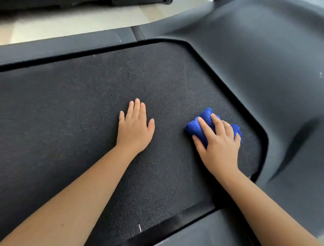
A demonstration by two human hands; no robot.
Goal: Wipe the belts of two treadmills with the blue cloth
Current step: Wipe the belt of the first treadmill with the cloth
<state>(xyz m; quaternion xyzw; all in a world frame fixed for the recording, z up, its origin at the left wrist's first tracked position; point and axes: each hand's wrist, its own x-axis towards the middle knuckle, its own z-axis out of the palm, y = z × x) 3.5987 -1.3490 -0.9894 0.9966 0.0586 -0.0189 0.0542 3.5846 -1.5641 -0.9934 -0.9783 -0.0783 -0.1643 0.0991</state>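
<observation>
Belt of dark textured rubber is filling most of the view, bordered by the treadmill's grey plastic housing at the right; left hand is lying flat on it, fingers straight, holding nothing; right hand is gripping the bunched blue cloth, which is sitting under its curled fingers, against the belt near the housing.

The right hand is covering much of the bunched blue cloth. The treadmill belt is running off the left edge, both forearms are leaving the bottom edge, and a dark object is being cropped at the top.
</observation>
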